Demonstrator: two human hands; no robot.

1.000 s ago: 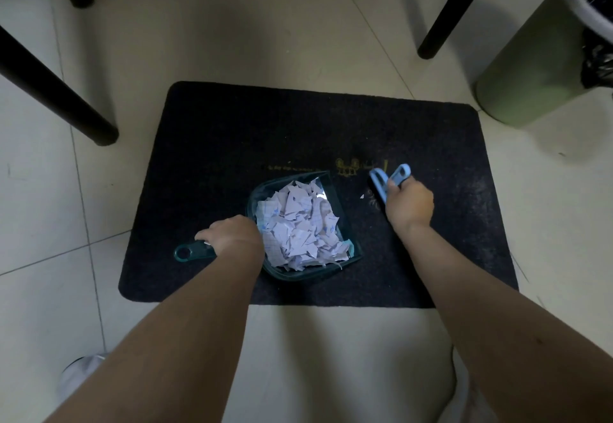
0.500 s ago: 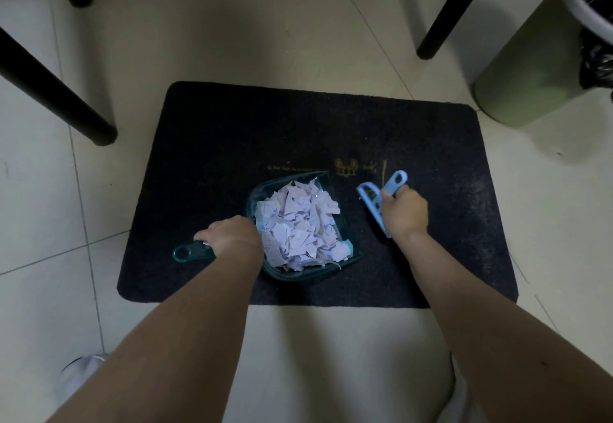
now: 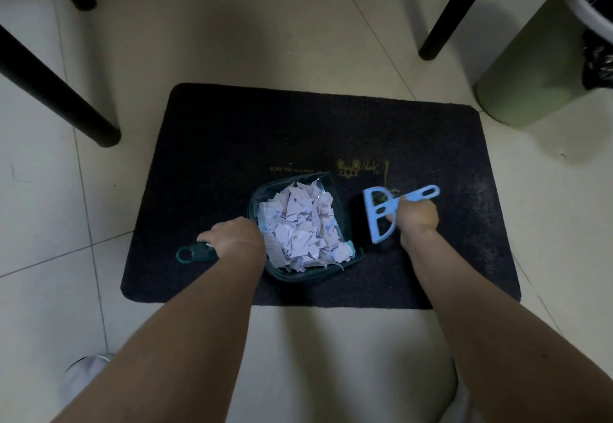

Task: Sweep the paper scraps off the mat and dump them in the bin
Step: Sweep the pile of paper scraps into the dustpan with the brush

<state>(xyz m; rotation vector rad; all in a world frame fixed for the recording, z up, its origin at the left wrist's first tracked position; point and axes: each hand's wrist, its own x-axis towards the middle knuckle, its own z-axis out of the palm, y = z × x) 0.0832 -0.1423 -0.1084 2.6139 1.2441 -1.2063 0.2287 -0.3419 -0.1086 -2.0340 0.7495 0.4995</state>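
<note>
We're gripping the dustpan (image 3: pixel 300 266) handle with our left hand (image 3: pixel 232 236); paper scraps (image 3: pixel 300 226) are sitting piled inside it, on the mat (image 3: pixel 232 130). Right of the dustpan, our right hand (image 3: pixel 416 218) is gripping the brush (image 3: pixel 378 220). Bin (image 3: pixel 530 67) is sitting beyond the mat's far-right corner.

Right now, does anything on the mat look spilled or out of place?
Nothing looks spilled. The paper scraps are heaped in the dustpan, though piled to its rim. The brush has fluff caught in it. No loose scraps show on the mat.
</note>
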